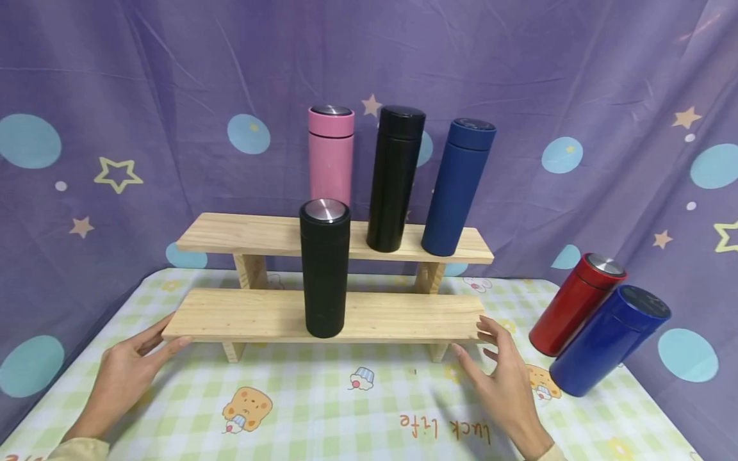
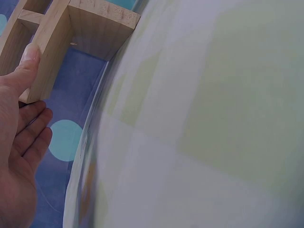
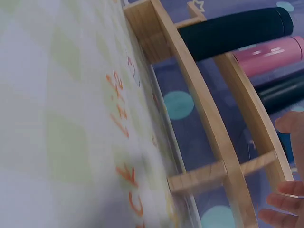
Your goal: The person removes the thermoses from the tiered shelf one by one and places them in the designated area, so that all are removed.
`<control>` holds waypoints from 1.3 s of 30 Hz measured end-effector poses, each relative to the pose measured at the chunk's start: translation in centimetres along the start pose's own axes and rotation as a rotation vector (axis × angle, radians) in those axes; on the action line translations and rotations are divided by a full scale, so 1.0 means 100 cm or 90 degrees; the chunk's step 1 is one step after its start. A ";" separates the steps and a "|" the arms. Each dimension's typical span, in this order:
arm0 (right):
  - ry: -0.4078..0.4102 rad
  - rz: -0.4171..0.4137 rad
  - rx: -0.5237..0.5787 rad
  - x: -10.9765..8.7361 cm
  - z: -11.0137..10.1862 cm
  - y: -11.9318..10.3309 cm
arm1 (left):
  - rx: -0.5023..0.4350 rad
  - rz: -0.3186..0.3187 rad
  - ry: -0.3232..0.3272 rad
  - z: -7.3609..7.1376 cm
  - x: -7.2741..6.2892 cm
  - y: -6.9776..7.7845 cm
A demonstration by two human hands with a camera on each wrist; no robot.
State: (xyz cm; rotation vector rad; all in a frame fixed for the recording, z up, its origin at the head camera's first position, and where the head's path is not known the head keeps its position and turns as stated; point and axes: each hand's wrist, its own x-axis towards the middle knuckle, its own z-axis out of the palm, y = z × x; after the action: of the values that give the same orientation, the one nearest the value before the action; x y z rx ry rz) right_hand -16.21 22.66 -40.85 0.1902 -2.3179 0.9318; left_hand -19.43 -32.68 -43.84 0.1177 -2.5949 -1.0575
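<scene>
A two-tier wooden display stand (image 1: 248,314) stands on the table. My left hand (image 1: 127,362) holds the left end of its lower board, thumb along the front edge and fingers round the far side. At the board's other end, my right hand (image 1: 501,378) is spread with loosely bent fingers, its fingertips close to the corner. A matte black thermos bottle (image 1: 325,275) with a steel-topped lid stands upright on the lower board. The upper board carries a pink thermos (image 1: 331,166), a glossy black thermos (image 1: 396,186) and a dark blue thermos (image 1: 458,192); the front bottle partly hides the pink one.
To the right of the stand, a red thermos (image 1: 576,304) and a shiny blue thermos (image 1: 608,342) stand side by side on the table. A green-checked cloth (image 1: 311,416) with printed cartoons covers the tabletop. Behind it hangs a purple curtain (image 1: 190,83).
</scene>
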 end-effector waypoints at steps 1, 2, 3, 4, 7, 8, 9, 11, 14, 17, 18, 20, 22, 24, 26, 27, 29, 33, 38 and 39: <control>0.004 0.005 -0.001 -0.001 -0.002 0.002 | 0.000 0.001 -0.001 0.000 0.000 0.000; 0.006 0.010 0.000 -0.003 -0.004 0.004 | -0.001 0.001 -0.002 0.000 0.000 0.000; 0.007 0.012 0.000 -0.004 -0.006 0.006 | -0.001 0.003 0.000 0.000 0.000 0.000; 0.011 0.012 0.000 -0.006 -0.008 0.008 | -0.001 0.003 0.000 0.000 0.000 0.000; 0.019 0.007 0.003 -0.011 -0.013 0.014 | -0.002 0.004 0.002 0.000 0.000 0.001; 0.019 0.005 0.001 -0.013 -0.015 0.017 | -0.002 0.003 0.000 0.000 0.000 0.001; 0.022 0.006 -0.003 -0.014 -0.017 0.019 | -0.001 0.002 -0.001 -0.001 -0.001 0.001; 0.025 0.014 -0.011 -0.017 -0.022 0.023 | 0.001 0.002 -0.002 -0.001 -0.001 0.001; 0.034 0.047 -0.031 -0.021 -0.029 0.029 | -0.001 0.003 -0.002 -0.001 -0.001 0.000; 0.050 0.089 -0.049 -0.027 -0.037 0.034 | -0.004 0.005 0.003 0.000 -0.001 0.000; 0.055 0.101 -0.056 -0.029 -0.039 0.036 | -0.005 0.006 0.003 0.000 -0.001 0.000; 0.064 0.115 -0.066 -0.033 -0.042 0.039 | -0.005 0.010 0.003 0.000 -0.001 0.000; 0.075 0.121 -0.071 -0.037 -0.045 0.042 | -0.003 0.011 0.001 0.000 0.000 -0.001; 0.088 0.126 -0.072 -0.040 -0.047 0.046 | 0.002 0.011 -0.003 -0.001 0.000 -0.001; 0.101 0.138 -0.069 -0.041 -0.050 0.049 | 0.007 0.010 -0.007 -0.002 -0.001 -0.001; 0.106 0.149 -0.070 -0.042 -0.051 0.051 | 0.009 0.007 -0.009 -0.003 -0.001 -0.001; 0.111 0.169 -0.077 -0.043 -0.054 0.055 | 0.012 0.007 -0.009 -0.004 -0.001 -0.001; 0.122 0.183 -0.098 -0.045 -0.061 0.062 | 0.008 0.009 -0.010 -0.004 0.000 0.001; 0.175 0.179 -0.087 -0.045 -0.069 0.071 | 0.008 0.001 -0.018 -0.004 0.000 0.003; 0.188 0.182 -0.084 -0.045 -0.070 0.072 | 0.008 0.002 -0.018 -0.003 0.000 0.003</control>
State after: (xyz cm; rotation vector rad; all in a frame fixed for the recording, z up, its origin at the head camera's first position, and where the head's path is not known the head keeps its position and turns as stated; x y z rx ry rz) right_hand -11.68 32.24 -43.86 -0.3223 -2.1517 0.8708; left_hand -19.33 -32.68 -43.39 0.1027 -2.6267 -1.0486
